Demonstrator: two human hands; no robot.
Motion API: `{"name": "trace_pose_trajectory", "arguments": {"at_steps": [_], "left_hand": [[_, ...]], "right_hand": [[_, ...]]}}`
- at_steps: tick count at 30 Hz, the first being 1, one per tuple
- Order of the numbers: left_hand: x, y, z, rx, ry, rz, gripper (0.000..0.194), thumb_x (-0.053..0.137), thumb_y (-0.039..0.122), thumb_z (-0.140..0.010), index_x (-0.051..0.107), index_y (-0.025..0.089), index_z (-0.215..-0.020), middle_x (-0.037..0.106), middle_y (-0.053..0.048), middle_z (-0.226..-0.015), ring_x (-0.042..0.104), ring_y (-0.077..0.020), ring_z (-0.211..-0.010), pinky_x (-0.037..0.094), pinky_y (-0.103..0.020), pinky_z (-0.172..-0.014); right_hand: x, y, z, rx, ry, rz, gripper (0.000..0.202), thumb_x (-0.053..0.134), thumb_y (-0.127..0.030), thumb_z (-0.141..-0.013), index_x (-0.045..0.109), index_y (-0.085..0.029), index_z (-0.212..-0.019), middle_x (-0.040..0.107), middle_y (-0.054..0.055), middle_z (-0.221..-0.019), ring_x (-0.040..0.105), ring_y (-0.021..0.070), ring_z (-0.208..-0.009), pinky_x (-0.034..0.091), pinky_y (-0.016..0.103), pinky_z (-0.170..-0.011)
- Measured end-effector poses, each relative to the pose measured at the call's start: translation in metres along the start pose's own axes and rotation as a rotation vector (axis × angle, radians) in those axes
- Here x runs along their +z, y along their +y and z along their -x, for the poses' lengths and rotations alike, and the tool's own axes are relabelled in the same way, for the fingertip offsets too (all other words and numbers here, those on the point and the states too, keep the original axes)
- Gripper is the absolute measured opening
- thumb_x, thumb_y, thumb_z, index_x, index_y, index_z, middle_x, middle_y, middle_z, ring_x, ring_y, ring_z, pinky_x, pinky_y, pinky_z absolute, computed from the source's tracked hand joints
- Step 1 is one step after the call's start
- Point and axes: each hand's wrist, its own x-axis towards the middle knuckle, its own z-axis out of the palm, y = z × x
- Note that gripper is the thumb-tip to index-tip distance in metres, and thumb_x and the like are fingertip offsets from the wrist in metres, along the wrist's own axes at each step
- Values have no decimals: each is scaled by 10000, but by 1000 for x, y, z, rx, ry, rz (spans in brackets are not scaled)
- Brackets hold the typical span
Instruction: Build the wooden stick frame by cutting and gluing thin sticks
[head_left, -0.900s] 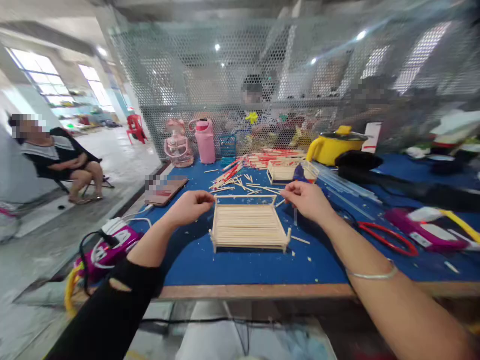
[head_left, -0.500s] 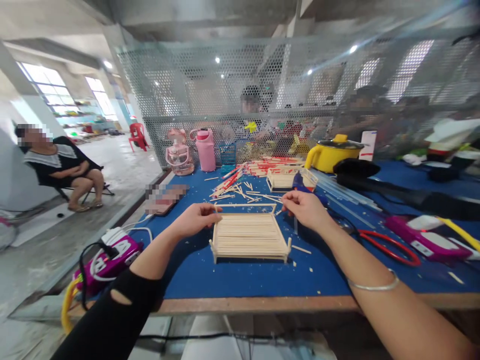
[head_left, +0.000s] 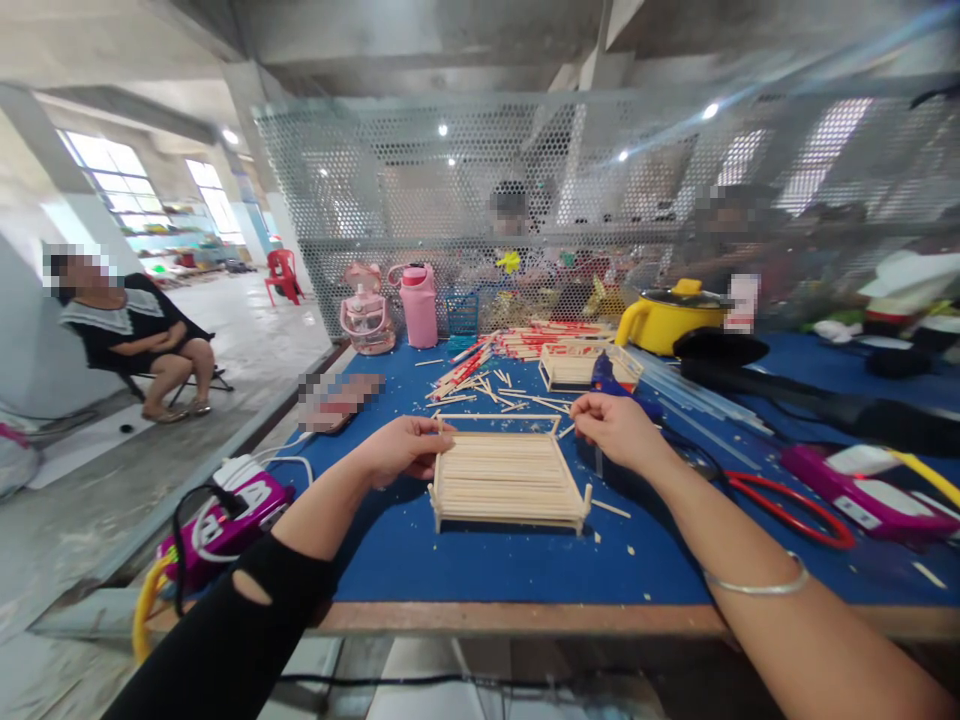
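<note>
A small frame of pale wooden sticks (head_left: pixel 510 480) stands on the blue table top (head_left: pixel 525 575), with short posts at its front corners and a raised rail at the back. My left hand (head_left: pixel 409 447) is closed on its back left corner. Beyond the back right corner, my right hand (head_left: pixel 604 420) pinches a short thin stick (head_left: pixel 567 431). A blue glue gun (head_left: pixel 604 372) stands just behind my right hand, partly hidden by it.
Behind lie loose red-tipped sticks (head_left: pixel 480 365) and a second stick frame (head_left: pixel 559 368). A yellow pot (head_left: pixel 667 322), clear rods (head_left: pixel 694 395) and a purple power strip (head_left: pixel 862 490) are at right. Bottles (head_left: pixel 420 305), a phone (head_left: pixel 345 402) and a seated person (head_left: pixel 154 335) are at left.
The whole view has shifted slightly, with the scene now a little lower and further right. Both hands keep nearly the same places around the frame.
</note>
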Motion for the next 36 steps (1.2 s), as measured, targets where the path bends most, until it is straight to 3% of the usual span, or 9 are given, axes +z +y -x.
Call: {"name": "trace_pose_trajectory", "arguments": {"at_steps": [4, 8, 12, 18, 22, 25, 30, 33, 36], "left_hand": [[0, 0, -1, -6, 26, 54, 411, 787, 319, -650, 680, 154, -1011, 665, -12, -680, 549, -70, -493, 425, -178, -460], [0, -1, -3, 9, 51, 102, 403, 783, 319, -663, 680, 147, -1013, 678, -23, -716, 557, -69, -507, 429, -170, -457], [5, -4, -5, 17, 76, 159, 350, 776, 295, -684, 672, 154, -987, 683, -18, -735, 568, -67, -516, 414, -158, -445], [15, 2, -10, -25, 105, 237, 177, 710, 210, -759, 657, 145, -915, 687, -25, -738, 605, -84, -558, 473, -181, -499], [13, 11, -24, -32, 97, 246, 123, 724, 177, -742, 657, 135, -836, 690, -28, -727, 617, -90, -590, 502, -193, -560], [8, 14, -32, -36, 80, 220, 195, 768, 206, -699, 668, 143, -855, 699, -31, -753, 616, -96, -584, 474, -185, -511], [2, 9, -29, -21, 61, 169, 293, 781, 272, -690, 671, 167, -941, 681, -14, -739, 560, -68, -507, 418, -165, -449], [2, 4, -25, 6, 72, 151, 305, 763, 305, -712, 659, 175, -967, 662, -4, -729, 540, -55, -495, 407, -154, -444], [1, 1, -24, 31, 85, 131, 325, 764, 339, -707, 655, 171, -963, 657, -8, -756, 548, -56, -514, 425, -160, -466]], "right_hand": [[0, -1, 0, 23, 8, 154, 105, 496, -187, -700, 599, -195, -711, 629, -2, -584, 579, 148, -558, 387, 244, -536], [1, -5, 3, 23, -68, 293, 89, 579, -176, -690, 635, -202, -755, 658, 0, -646, 582, 159, -611, 364, 249, -556], [0, -6, 6, 38, -131, 394, 153, 571, -63, -665, 641, -186, -722, 671, 30, -705, 588, 167, -676, 367, 247, -595], [-17, -13, -9, 58, -224, 435, 194, 618, -10, -590, 642, -188, -663, 683, 16, -678, 591, 154, -619, 380, 230, -553], [-30, -28, -32, 28, -83, 448, 32, 640, -170, -698, 631, -195, -715, 687, 33, -720, 589, 166, -652, 384, 242, -557], [-26, -32, -40, 14, 40, 454, 129, 537, -263, -808, 619, -195, -737, 687, 48, -754, 587, 166, -672, 383, 250, -558], [-15, -17, -26, 3, -52, 468, 138, 649, -233, -696, 593, -205, -573, 644, 3, -586, 561, 145, -573, 354, 240, -516], [-26, -8, -11, -1, -104, 486, 169, 668, -224, -661, 586, -213, -514, 598, -8, -499, 536, 148, -522, 325, 256, -504], [-44, -5, 3, -18, -112, 477, 176, 606, -245, -721, 586, -218, -549, 625, -4, -527, 554, 153, -530, 335, 262, -523]]}}
